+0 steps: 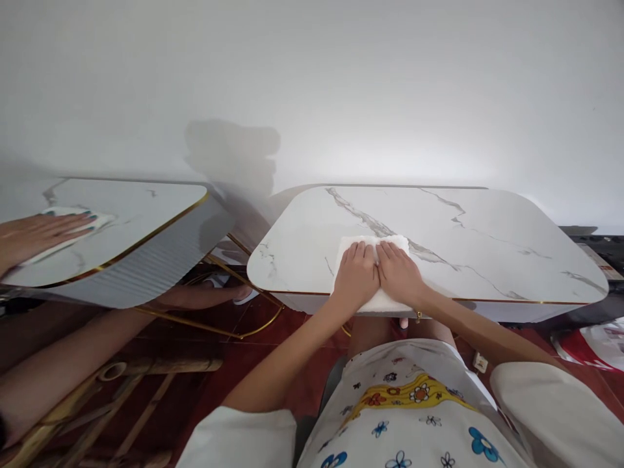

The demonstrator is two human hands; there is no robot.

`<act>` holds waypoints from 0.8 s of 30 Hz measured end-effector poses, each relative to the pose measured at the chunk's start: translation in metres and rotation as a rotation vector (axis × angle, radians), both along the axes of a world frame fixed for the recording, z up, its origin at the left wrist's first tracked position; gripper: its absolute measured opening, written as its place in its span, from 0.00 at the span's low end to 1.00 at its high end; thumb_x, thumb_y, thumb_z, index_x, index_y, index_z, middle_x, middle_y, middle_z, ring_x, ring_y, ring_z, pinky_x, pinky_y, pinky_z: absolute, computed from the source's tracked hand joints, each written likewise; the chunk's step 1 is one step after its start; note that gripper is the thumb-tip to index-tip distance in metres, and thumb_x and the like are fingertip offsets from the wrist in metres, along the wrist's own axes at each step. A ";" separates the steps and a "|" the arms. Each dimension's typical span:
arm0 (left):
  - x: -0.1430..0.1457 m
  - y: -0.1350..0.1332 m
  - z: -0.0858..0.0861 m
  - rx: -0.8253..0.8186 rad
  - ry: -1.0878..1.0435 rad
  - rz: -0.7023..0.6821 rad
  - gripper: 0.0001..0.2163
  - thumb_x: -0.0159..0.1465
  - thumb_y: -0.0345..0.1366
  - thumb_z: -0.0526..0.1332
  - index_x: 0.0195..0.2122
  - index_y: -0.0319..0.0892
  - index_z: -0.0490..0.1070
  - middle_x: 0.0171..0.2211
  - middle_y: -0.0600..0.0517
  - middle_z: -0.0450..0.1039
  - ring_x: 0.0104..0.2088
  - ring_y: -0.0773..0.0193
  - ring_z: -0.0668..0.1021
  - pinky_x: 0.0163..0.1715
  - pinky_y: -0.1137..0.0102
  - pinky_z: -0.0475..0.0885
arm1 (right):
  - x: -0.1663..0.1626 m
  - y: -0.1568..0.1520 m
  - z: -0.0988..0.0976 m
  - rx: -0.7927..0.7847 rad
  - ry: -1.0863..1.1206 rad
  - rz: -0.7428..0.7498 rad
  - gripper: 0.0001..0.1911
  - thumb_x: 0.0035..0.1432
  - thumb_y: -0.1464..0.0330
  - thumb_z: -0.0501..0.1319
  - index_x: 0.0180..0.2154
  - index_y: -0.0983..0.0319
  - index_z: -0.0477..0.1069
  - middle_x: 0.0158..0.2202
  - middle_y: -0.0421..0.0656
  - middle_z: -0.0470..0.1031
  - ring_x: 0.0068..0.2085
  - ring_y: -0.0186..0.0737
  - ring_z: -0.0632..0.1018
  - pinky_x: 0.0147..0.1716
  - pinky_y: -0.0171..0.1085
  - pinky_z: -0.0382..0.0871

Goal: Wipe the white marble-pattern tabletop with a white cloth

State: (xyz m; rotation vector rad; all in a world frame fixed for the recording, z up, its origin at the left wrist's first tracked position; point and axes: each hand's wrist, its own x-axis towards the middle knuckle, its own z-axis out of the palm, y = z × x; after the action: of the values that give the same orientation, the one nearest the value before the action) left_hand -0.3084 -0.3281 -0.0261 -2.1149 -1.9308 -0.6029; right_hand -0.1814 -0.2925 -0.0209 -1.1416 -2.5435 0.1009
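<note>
A white cloth (383,300) lies folded flat on a white marble-patterned tabletop (468,227), close to its near edge. Both my hands rest on it side by side, touching at the inner edges. My left hand (359,270) lies palm down with its fingers stretched forward over the cloth. Beside it, my right hand (397,272) is also palm down, fingers extended toward the far side. The palms are hidden, and part of the cloth is covered by the hands. A thin gold trim runs along the table's near edge.
At left, another person's hand (58,233) presses a white cloth (101,222) on a second marble-patterned table (146,211) with ribbed grey sides. Gold metal legs (244,335) and a bamboo frame (146,367) stand below. A white wall (341,91) rises behind both tables.
</note>
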 end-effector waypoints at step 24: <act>-0.041 0.233 0.011 -0.012 -0.078 0.084 0.13 0.64 0.27 0.49 0.40 0.38 0.72 0.44 0.39 0.75 0.51 0.50 0.75 0.54 0.58 0.68 | -0.058 0.228 0.017 -0.054 -0.063 -0.104 0.21 0.67 0.74 0.44 0.54 0.69 0.68 0.60 0.56 0.69 0.61 0.49 0.68 0.58 0.44 0.62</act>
State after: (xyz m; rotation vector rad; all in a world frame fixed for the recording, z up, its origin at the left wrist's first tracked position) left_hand -0.3495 -0.0949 -0.0146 -2.0338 -2.0586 -0.6681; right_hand -0.2397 -0.0649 -0.0040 -1.3152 -2.5444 0.1090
